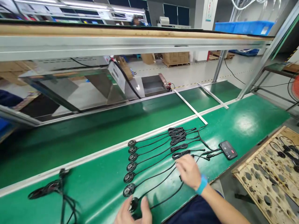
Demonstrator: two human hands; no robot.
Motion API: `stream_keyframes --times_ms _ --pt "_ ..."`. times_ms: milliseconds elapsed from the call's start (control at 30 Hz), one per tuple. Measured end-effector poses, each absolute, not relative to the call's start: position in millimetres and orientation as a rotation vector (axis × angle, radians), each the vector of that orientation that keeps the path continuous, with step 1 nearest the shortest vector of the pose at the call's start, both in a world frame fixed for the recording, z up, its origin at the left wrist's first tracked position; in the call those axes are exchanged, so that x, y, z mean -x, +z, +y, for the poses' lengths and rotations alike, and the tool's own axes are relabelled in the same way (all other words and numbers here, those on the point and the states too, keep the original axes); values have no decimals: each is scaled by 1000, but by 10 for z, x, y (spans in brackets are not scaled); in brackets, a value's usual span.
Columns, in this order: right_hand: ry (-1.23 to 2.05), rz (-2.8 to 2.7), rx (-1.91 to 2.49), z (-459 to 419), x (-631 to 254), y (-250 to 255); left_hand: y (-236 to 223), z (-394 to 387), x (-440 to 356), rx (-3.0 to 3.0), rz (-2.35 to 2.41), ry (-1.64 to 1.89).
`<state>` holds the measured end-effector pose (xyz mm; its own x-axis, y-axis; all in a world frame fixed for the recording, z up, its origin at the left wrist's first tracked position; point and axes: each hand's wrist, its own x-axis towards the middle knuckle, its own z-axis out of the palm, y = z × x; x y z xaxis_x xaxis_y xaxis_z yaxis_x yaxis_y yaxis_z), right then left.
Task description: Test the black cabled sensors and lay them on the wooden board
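Note:
Several round black discs with pale centres form a column on the green bench, each trailing a black cable rightward to a tied cable bundle. At the bottom, the thumb and fingers of my left hand are around the nearest disc. My right hand, with a blue wristband, is curled over the near black cables, its fingertips partly hidden. To its right lies a flat black box with cables plugged toward its left side.
A loose black cable bundle lies at left on the green bench. White strips cross the bench's rear section. A perforated wooden board stands at right, with more cables on it. A metal-edged shelf spans overhead.

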<state>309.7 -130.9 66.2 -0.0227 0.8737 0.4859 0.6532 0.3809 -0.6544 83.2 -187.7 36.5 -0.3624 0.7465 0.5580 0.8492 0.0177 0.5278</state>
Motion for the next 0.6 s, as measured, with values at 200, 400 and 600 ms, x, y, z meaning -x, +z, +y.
stream_keyframes --times_ms 200,400,600 --pt "60 -1561 1722 -1293 -4622 432 620 -1453 -2206 2561 -1680 -1322" --pt "41 -1621 1723 -1241 -4836 225 670 -1112 -3217 2955 -1459 -778" --pt "75 -1636 1774 -1236 -4843 213 588 -990 -3352 2957 -1333 -575"
